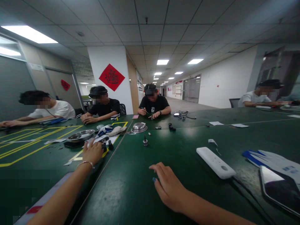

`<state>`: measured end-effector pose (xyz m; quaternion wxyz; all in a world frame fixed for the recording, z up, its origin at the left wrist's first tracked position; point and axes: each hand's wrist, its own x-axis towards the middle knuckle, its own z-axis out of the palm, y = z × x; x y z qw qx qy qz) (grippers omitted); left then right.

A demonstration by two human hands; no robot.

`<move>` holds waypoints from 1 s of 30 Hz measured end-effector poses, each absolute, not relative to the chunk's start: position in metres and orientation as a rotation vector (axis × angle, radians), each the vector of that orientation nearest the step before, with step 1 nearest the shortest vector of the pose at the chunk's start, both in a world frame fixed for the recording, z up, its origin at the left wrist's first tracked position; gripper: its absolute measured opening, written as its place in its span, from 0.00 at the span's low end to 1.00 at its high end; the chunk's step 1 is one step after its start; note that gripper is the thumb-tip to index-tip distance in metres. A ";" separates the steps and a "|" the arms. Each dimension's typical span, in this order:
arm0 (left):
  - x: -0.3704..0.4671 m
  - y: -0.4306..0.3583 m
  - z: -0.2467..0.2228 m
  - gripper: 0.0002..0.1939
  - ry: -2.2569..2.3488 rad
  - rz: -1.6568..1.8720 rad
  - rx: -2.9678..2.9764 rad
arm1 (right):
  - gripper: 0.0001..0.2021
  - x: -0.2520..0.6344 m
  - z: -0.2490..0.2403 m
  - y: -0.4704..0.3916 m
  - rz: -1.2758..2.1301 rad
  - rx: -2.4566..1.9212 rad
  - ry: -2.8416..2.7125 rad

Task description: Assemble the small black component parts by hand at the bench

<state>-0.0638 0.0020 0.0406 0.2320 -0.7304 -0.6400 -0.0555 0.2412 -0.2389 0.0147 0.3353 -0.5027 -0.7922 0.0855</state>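
Note:
My left hand [93, 152], with a bracelet at the wrist, reaches out over the left part of the green table. Its fingers are spread, and its thumb side is right beside a small black part [110, 144]; I cannot tell whether they touch. Beyond the fingers is a shiny metal bowl [82, 135]. Over the middle of the table is my right hand [168, 186], fingers apart, nothing held. A small blue spot shows at its thumb tip. Ahead of it a small metal part with a thin upright stem [145, 141] stands on the table.
A metal dish [139, 127] and gloves [117, 131] lie further back. To the right are a white power strip [215, 162] with a black cable, blue-and-white gloves [276, 161] and a phone [280, 189]. Several people sit around the table; a person opposite [153, 104] handles a small thing.

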 end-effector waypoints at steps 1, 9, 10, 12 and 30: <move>-0.061 0.002 0.040 0.20 -1.768 -0.155 -2.003 | 0.19 0.241 0.014 -0.238 0.222 -1.320 -2.066; -0.045 0.001 0.041 0.19 -1.758 -0.170 -2.100 | 0.19 0.240 0.019 -0.241 0.261 -1.309 -2.100; -0.046 0.002 0.041 0.19 -1.771 -0.149 -2.134 | 0.19 0.240 0.020 -0.242 0.262 -1.307 -2.101; -0.046 0.004 0.040 0.19 -1.798 -0.097 -2.214 | 0.20 0.240 0.020 -0.242 0.255 -1.296 -2.104; -0.030 -0.018 0.024 0.17 -1.731 -0.036 -2.303 | 0.16 0.238 0.012 -0.241 0.219 -1.292 -2.181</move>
